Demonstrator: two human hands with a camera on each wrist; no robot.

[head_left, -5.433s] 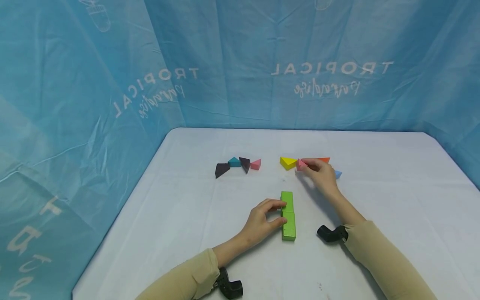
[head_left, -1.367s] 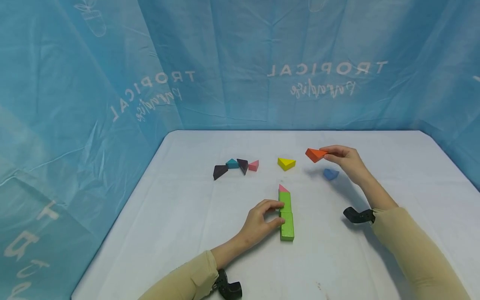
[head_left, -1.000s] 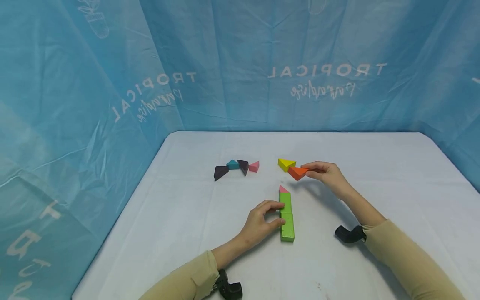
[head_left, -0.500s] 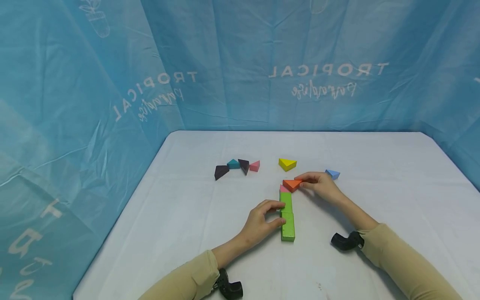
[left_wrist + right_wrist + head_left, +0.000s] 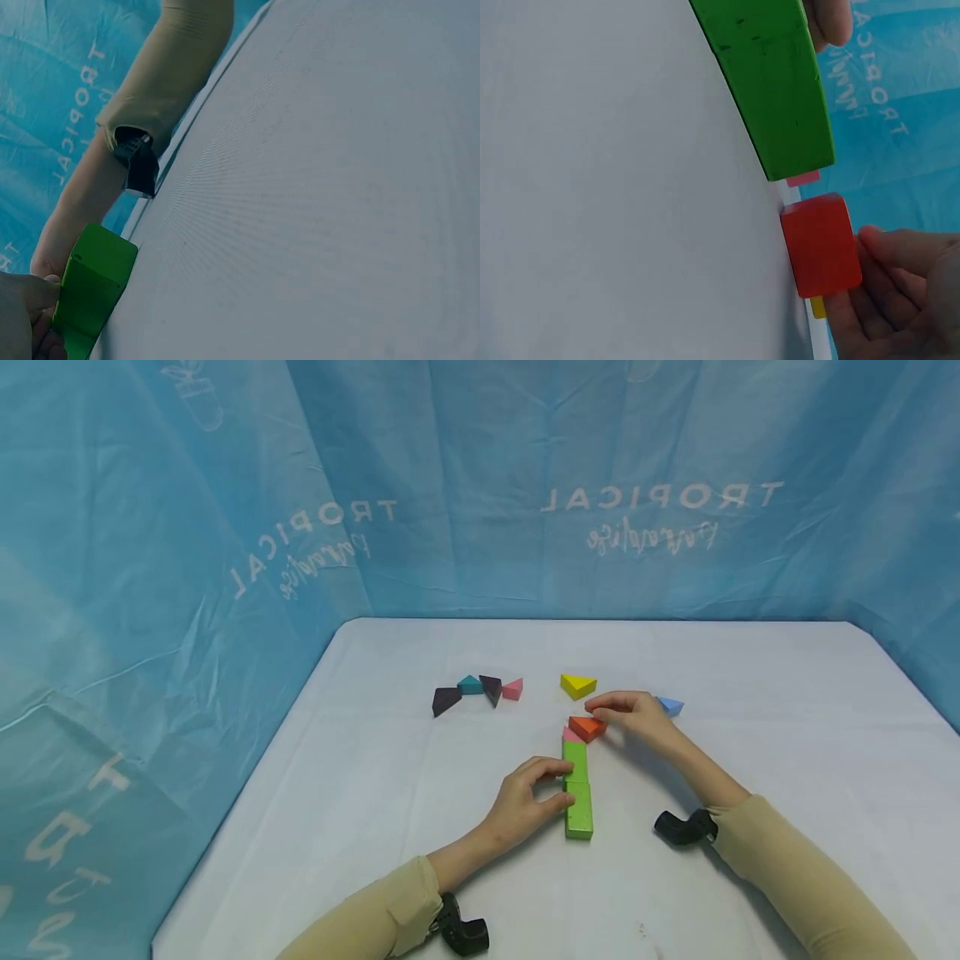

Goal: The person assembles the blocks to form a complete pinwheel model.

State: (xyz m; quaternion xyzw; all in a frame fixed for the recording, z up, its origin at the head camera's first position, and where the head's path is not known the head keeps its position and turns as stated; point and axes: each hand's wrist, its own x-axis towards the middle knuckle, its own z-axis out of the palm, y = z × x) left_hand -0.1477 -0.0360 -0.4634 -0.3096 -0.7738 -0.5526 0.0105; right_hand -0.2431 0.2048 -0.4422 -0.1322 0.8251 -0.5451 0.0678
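Observation:
In the head view, two green rectangular blocks stand end to end, the far one [image 5: 577,752] touching the near one [image 5: 580,821]. My left hand [image 5: 517,802] rests its fingertips and thumb against their left side. A pink triangular block [image 5: 571,735] sits at the far end of the green pair. Beside it, to the right, lies an orange triangular block [image 5: 585,728]. My right hand [image 5: 637,718] is just behind this block, thumb and fingers extended at its edge. In the right wrist view, the orange block [image 5: 821,247] appears close to the thumb and fingers; contact is unclear.
Behind lie a yellow triangular block [image 5: 578,686] and a blue one [image 5: 670,706], partly behind my right hand. Farther left, black [image 5: 447,700], teal [image 5: 470,685], another black [image 5: 491,689] and pink [image 5: 513,689] blocks form a row on the white table [image 5: 360,810]. Blue printed curtains surround it.
The pink block went from my right hand to the end of the green blocks. The orange block then came from the right to beside it, and my right fingers lifted slightly off. The left hand stayed.

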